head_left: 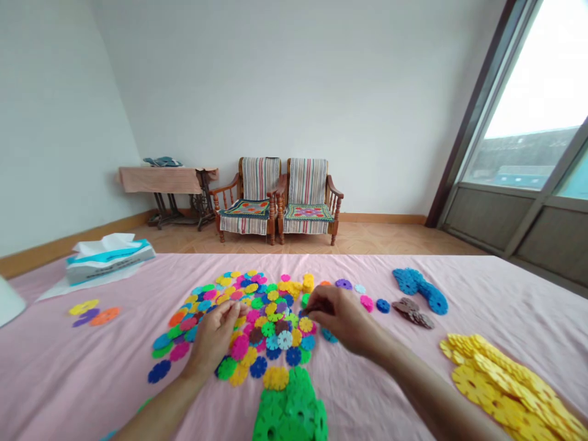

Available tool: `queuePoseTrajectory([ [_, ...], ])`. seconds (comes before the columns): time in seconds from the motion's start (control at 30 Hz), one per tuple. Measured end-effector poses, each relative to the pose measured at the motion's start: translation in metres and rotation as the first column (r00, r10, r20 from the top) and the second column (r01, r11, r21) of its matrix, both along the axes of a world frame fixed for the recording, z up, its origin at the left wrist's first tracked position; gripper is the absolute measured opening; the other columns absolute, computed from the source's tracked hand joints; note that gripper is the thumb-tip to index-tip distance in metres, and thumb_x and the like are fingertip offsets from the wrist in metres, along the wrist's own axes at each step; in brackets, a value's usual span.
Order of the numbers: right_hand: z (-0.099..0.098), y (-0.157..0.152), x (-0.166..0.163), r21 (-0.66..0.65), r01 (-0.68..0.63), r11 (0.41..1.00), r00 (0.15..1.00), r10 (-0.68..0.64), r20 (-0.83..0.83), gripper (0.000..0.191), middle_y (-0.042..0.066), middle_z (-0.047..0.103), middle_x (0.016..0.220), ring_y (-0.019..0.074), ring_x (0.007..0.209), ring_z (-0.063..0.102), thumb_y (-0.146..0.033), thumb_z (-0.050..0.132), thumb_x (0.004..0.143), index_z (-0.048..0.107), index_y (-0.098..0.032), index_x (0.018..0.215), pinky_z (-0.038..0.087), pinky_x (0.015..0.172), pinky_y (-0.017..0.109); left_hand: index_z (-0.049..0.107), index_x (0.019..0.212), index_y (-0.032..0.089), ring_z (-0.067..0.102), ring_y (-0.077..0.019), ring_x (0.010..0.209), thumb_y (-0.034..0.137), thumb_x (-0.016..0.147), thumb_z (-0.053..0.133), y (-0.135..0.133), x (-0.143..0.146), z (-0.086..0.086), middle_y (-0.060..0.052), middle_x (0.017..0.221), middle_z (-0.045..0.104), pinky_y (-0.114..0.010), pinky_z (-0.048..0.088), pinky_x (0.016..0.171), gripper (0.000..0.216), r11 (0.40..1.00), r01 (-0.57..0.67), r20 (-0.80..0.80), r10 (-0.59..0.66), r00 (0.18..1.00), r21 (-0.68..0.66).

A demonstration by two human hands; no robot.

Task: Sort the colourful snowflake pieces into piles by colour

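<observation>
Discs [267, 329] of many colours, spread loosely on a pink cloth [367, 392].
They lie mid-cloth, the left hand [212, 340] over their left side and the right hand [342, 315] at their right edge. Both are narrow, thumb and fingers drawn close; I cannot tell whether either pinches a piece. The step in hand looks like picking single pieces from the spread; the next move seems to call for a light fingertip grip that leaves overlapping neighbours undisturbed. Just nearer sits a green stack [291, 407]; off to the right lie a blue stack [420, 288], a brown stack [413, 313] and, closer in, a long yellow stack [505, 386]. A tissue box [110, 262] stands far left; beyond the cloth are two wooden chairs [261, 190] with striped covers.
</observation>
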State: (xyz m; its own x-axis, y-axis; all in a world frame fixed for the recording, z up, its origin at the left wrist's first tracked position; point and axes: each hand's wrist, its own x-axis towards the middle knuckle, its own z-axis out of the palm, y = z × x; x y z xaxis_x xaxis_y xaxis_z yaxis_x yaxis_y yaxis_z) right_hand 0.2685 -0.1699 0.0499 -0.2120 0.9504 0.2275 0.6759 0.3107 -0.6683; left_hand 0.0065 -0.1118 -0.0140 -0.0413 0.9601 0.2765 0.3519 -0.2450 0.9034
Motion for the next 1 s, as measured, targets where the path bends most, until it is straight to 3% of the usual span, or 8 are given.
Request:
queuePoseTrajectory([
  [0.17, 0.004, -0.006, 0.109, -0.066, 0.238, 0.969, 0.969, -0.231, 0.092, 0.008, 0.000, 0.068, 0.069, 0.0121, 0.061, 0.059, -0.021, 0.057, 0.081, 0.064, -0.018, 0.079, 0.040, 0.054, 0.022, 0.071, 0.075, 0.017, 0.071, -0.0294, 0.082, 0.075, 0.065, 0.058, 0.003, 0.000, -0.001, -0.009, 0.078, 0.077, -0.039, 0.056, 0.080, 0.060, 1.000, -0.001, 0.013, 0.001, 1.000, -0.003],
  [0.3, -0.010, -0.011, 0.162, -0.137, 0.394, 0.909, 0.905, -0.357, 0.232, 0.014, -0.003, 0.060, 0.054, 0.0121, 0.055, 0.058, -0.015, 0.064, 0.072, 0.059, -0.019, 0.060, 0.038, 0.051, 0.021, 0.071, 0.074, 0.017, 0.072, -0.0295, 0.082, 0.075, 0.064, 0.058, 0.005, -0.001, -0.003, -0.010, 0.079, 0.077, -0.038, 0.056, 0.079, 0.060, 1.000, 0.002, 0.005, -0.002, 1.000, -0.003],
  [0.4, -0.024, -0.012, 0.173, -0.216, 0.442, 0.871, 0.872, -0.360, 0.332, 0.022, -0.006, 0.054, 0.047, 0.0109, 0.047, 0.055, -0.011, 0.068, 0.068, 0.054, -0.019, 0.053, 0.037, 0.048, 0.021, 0.071, 0.075, 0.018, 0.072, -0.0294, 0.081, 0.074, 0.064, 0.059, 0.007, -0.003, -0.004, -0.009, 0.077, 0.077, -0.038, 0.056, 0.079, 0.058, 1.000, -0.004, -0.004, 0.004, 1.000, 0.000],
  [0.5, -0.034, -0.009, 0.175, -0.243, 0.468, 0.850, 0.844, -0.348, 0.407, 0.020, -0.007, 0.056, 0.056, 0.0093, 0.049, 0.054, -0.019, 0.069, 0.078, 0.056, -0.017, 0.063, 0.042, 0.051, 0.022, 0.071, 0.073, 0.018, 0.072, -0.0294, 0.080, 0.074, 0.064, 0.060, 0.006, -0.004, -0.003, -0.009, 0.075, 0.077, -0.039, 0.056, 0.079, 0.058, 1.000, -0.009, -0.012, 0.009, 1.000, 0.004],
  [0.57, -0.037, -0.008, 0.176, -0.217, 0.482, 0.849, 0.826, -0.358, 0.436, 0.014, -0.006, 0.059, 0.065, 0.0093, 0.054, 0.055, -0.021, 0.067, 0.082, 0.058, -0.016, 0.072, 0.045, 0.055, 0.024, 0.071, 0.073, 0.019, 0.072, -0.0294, 0.080, 0.075, 0.063, 0.059, 0.006, -0.003, -0.001, -0.008, 0.075, 0.077, -0.039, 0.056, 0.080, 0.058, 1.000, -0.009, -0.013, 0.009, 1.000, 0.005],
  [0.63, -0.037, -0.008, 0.179, -0.175, 0.496, 0.850, 0.809, -0.380, 0.448, 0.009, -0.003, 0.062, 0.069, 0.0107, 0.059, 0.056, -0.012, 0.068, 0.076, 0.060, -0.016, 0.076, 0.043, 0.057, 0.023, 0.071, 0.073, 0.018, 0.072, -0.0291, 0.079, 0.075, 0.063, 0.059, 0.004, -0.002, 0.000, -0.008, 0.076, 0.077, -0.038, 0.056, 0.079, 0.059, 1.000, -0.007, -0.013, 0.007, 1.000, 0.004],
  [0.73, -0.036, -0.009, 0.183, -0.116, 0.510, 0.852, 0.793, -0.414, 0.447, 0.020, 0.000, 0.063, 0.069, 0.0127, 0.062, 0.058, -0.001, 0.063, 0.066, 0.061, -0.017, 0.077, 0.039, 0.056, 0.022, 0.071, 0.074, 0.018, 0.072, -0.0284, 0.077, 0.076, 0.064, 0.059, 0.003, -0.001, 0.001, -0.008, 0.075, 0.077, -0.038, 0.056, 0.078, 0.059, 1.000, -0.005, -0.011, 0.005, 1.000, 0.001],
  [1.0, -0.045, -0.005, 0.195, -0.030, 0.544, 0.838, 0.762, -0.479, 0.436, 0.024, 0.002, 0.064, 0.068, 0.0142, 0.061, 0.059, 0.002, 0.058, 0.061, 0.063, -0.018, 0.074, 0.036, 0.056, 0.023, 0.071, 0.073, 0.018, 0.072, -0.0280, 0.079, 0.074, 0.065, 0.060, 0.005, -0.002, -0.002, -0.008, 0.077, 0.077, -0.038, 0.056, 0.079, 0.058, 1.000, 0.008, 0.002, -0.008, 1.000, 0.003],
])
